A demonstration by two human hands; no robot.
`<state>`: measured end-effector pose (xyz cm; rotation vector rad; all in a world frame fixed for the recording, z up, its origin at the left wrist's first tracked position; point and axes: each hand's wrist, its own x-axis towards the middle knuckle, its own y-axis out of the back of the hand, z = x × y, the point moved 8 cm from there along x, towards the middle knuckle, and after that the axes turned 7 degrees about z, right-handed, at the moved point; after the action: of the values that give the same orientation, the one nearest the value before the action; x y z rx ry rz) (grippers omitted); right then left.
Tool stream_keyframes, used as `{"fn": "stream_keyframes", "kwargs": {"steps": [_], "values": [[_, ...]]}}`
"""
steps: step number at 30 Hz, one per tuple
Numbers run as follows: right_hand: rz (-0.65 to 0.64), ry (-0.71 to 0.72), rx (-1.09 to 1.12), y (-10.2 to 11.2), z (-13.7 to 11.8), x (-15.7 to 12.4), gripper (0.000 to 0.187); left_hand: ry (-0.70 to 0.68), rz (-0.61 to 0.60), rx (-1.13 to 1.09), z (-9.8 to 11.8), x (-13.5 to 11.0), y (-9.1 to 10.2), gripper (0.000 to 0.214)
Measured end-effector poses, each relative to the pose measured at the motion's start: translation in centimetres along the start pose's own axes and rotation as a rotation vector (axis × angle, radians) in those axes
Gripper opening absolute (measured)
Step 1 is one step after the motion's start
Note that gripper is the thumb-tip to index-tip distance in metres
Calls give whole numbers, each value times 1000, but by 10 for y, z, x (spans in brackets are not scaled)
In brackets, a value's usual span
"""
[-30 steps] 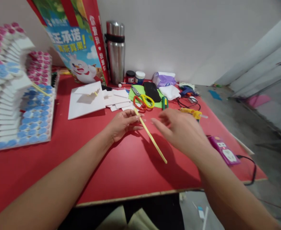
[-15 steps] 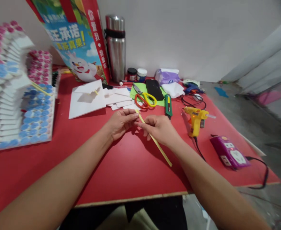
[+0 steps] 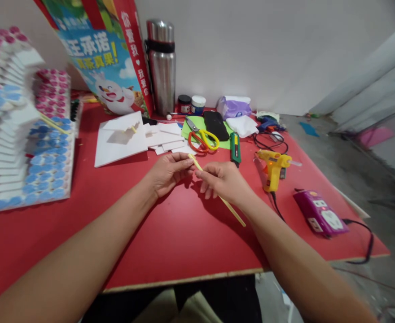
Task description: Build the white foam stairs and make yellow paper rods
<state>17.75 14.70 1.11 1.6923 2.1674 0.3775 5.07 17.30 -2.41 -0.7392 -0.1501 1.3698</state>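
A thin yellow stick (image 3: 233,212) runs slantwise over the red table (image 3: 170,237). My left hand (image 3: 168,172) pinches its far end with thumb and fingers. My right hand (image 3: 222,179) is closed round the stick just beside the left hand, and the stick's near end pokes out below it. Close behind my hands lie red and yellow scissors (image 3: 202,140) on a green sheet and a green utility knife (image 3: 235,149). A yellow glue gun (image 3: 274,167) stands to the right of my right hand.
White foam pieces (image 3: 121,139) lie behind my left hand. A stepped model of blue and pink caps (image 3: 19,134) fills the left side. A steel flask (image 3: 161,67), a printed bag (image 3: 103,58), small jars, a black phone and tissues line the back. A purple power strip (image 3: 320,217) sits at the right edge.
My right hand came in from the right and closed on the stick beside my left hand. The stick's near end shifted a little to the right.
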Motion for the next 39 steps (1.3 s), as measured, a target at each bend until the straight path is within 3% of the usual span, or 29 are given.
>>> {"fn": "stream_keyframes", "kwargs": {"steps": [12,17,24,39], "values": [[-24,-40,33,-2,2,0,28,-30,-27,-8,0,1,-1,4],[7,42,-18,0,-2,0,35,-11,53,-47,3,-1,1,18],[2,53,-40,-1,-1,0,38,-21,73,-53,6,-4,0,32],[-31,-10,-47,-3,2,-1,38,-60,98,-58,9,-3,1,39]]}}
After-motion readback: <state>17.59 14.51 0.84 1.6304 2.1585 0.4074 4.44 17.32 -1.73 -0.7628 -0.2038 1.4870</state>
